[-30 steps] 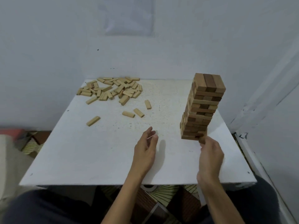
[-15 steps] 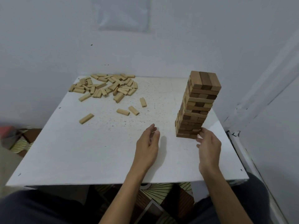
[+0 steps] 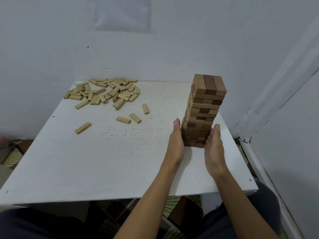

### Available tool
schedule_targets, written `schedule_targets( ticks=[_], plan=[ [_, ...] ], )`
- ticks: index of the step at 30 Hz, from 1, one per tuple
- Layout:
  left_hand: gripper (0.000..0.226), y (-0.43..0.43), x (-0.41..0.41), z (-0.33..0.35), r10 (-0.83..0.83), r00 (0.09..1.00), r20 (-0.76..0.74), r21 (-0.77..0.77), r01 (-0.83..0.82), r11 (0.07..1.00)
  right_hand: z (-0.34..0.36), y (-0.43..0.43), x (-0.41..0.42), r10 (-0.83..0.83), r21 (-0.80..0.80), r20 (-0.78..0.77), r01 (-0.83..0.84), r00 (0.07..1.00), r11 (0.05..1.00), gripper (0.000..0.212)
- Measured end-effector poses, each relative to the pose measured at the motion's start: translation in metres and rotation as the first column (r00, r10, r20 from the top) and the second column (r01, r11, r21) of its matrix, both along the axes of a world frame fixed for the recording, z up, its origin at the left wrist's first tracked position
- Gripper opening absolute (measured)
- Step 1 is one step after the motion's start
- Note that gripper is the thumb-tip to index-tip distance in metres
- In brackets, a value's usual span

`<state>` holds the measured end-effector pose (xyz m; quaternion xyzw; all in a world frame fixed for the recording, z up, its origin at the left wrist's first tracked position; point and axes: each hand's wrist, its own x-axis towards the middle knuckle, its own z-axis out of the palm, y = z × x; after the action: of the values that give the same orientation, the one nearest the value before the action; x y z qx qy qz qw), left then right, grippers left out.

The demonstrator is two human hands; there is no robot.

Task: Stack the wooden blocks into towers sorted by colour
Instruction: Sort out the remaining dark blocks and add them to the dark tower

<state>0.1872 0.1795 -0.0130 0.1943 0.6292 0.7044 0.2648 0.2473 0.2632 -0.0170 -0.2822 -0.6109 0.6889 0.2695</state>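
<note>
Both hands flat and released, nothing gripped: left hand and right hand press straight fingers against opposite sides of the brown tower base, near the table's right edge. Risk: uneven squeeze shifts the lower layers and topples it. Pale blocks lie loose, far left.

A white table bears a brown block tower and pale loose blocks.
</note>
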Motion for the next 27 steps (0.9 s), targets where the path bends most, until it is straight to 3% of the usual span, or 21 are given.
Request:
schedule_targets(
  ticks=[4, 11, 17, 20, 24, 27],
  plan=[
    [0.060, 0.011, -0.001, -0.008, -0.028, 0.999, -0.020, 0.009, 0.028, 1.000, 0.001, 0.000, -0.002, 0.055, 0.003, -0.005, -0.055, 0.998, 0.999, 0.059],
    [0.063, 0.017, -0.003, -0.017, -0.022, 0.999, -0.037, 0.011, 0.023, 1.000, -0.002, -0.001, -0.004, 0.067, -0.028, -0.024, -0.068, 0.997, 0.997, 0.055],
    [0.080, 0.020, -0.006, -0.025, -0.017, 0.999, -0.029, -0.047, 0.016, 0.999, -0.005, -0.001, -0.005, 0.085, -0.011, -0.035, -0.086, 0.996, 0.996, 0.055],
    [0.073, 0.017, -0.007, -0.023, -0.028, 0.998, -0.054, -0.052, 0.025, 0.998, -0.009, 0.005, -0.004, 0.104, -0.040, -0.093, -0.108, 0.990, 0.993, 0.061],
    [0.061, 0.009, -0.006, -0.017, -0.025, 0.997, -0.073, -0.026, 0.024, 0.999, -0.017, 0.027, 0.006, 0.125, -0.033, -0.106, -0.129, 0.986, 0.991, 0.041],
    [0.060, 0.006, -0.007, -0.014, -0.038, 0.996, -0.080, -0.013, 0.037, 0.999, -0.018, 0.045, 0.018, 0.221, 0.063, 0.046, -0.223, 0.974, 0.973, 0.079]
  ],
)
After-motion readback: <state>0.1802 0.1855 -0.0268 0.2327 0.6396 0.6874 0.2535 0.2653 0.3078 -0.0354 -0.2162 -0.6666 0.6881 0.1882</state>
